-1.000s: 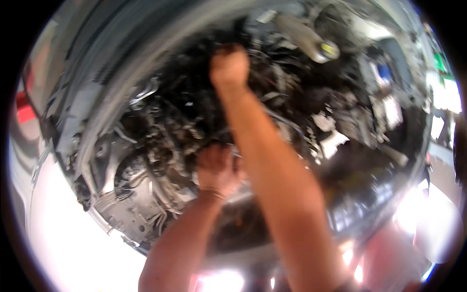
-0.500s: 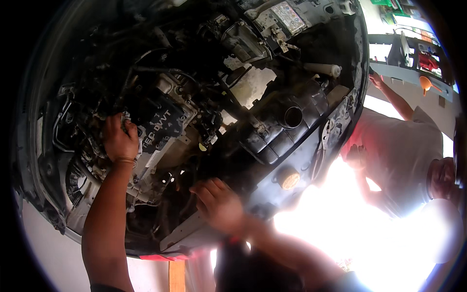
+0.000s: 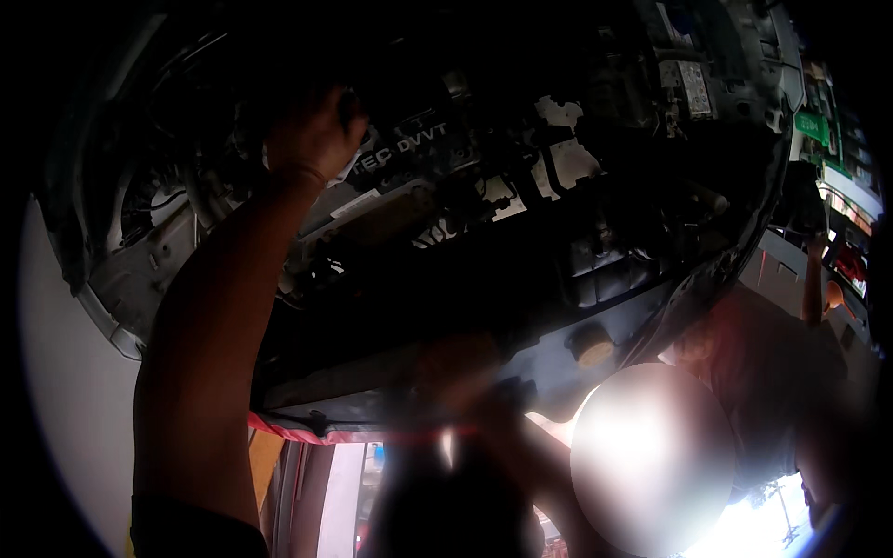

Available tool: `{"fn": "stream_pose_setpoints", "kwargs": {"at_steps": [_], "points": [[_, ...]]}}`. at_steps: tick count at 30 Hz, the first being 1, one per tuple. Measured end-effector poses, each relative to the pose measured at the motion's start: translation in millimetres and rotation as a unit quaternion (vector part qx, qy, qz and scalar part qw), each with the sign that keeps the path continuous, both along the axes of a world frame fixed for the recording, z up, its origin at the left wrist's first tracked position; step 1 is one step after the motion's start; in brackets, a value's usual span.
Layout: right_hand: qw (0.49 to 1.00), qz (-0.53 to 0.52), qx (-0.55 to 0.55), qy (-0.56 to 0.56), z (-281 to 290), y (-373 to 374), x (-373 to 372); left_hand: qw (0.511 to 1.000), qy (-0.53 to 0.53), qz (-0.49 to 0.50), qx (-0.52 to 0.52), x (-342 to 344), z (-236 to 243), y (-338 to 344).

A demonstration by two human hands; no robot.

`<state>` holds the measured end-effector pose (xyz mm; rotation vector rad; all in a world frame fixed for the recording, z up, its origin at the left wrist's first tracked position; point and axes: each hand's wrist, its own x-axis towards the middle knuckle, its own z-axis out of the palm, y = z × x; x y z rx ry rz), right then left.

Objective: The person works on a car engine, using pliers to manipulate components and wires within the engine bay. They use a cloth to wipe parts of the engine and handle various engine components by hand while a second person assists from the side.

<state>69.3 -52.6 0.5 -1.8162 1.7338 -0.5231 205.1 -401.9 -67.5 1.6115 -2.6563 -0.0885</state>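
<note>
Over the dark car engine, my left hand presses at the left end of the black engine cover, its fingers bent. A bit of pale cloth shows beside the palm, under the hand; most of it is hidden. My right hand is low at the front edge of the engine bay, near the grey front panel. Motion and shadow smear its fingers, so I cannot make out whether it holds anything.
A round yellowish cap stands out on the front panel. The battery is at the far right of the bay. Another person stands at the right, by an orange funnel. Deep shadow hides much of the engine.
The view has turned and darkened, so the engine bay sits differently in it. My left hand stays by the engine cover's left end; my right hand is now lower and blurred.
</note>
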Motion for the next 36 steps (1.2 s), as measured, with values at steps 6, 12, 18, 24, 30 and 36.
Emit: {"fn": "stream_pose_setpoints", "kwargs": {"at_steps": [6,12,18,24,30,36], "points": [[0.996,0.006,-0.053,0.073,-3.4,-7.1,6.1,0.995,0.039,0.05,0.08,-2.6,26.1,12.2],[0.991,0.0,-0.049,0.128,-0.3,-13.3,2.4,0.993,0.113,0.023,-0.036,-21.7,19.5,17.4],[0.987,-0.005,-0.091,0.133,-4.7,-20.1,12.4,0.987,0.121,0.035,-0.101,-7.1,20.5,21.7],[0.985,-0.014,-0.076,0.157,2.8,-19.0,4.6,0.982,0.138,0.025,-0.125,-20.3,9.6,13.4],[0.978,-0.027,-0.13,0.159,6.1,-21.4,9.2,0.978,0.154,0.009,-0.144,-12.9,9.0,12.8],[0.985,-0.04,-0.102,0.133,4.8,-19.6,8.8,0.977,0.166,0.003,-0.131,-10.6,15.4,7.8]]}}
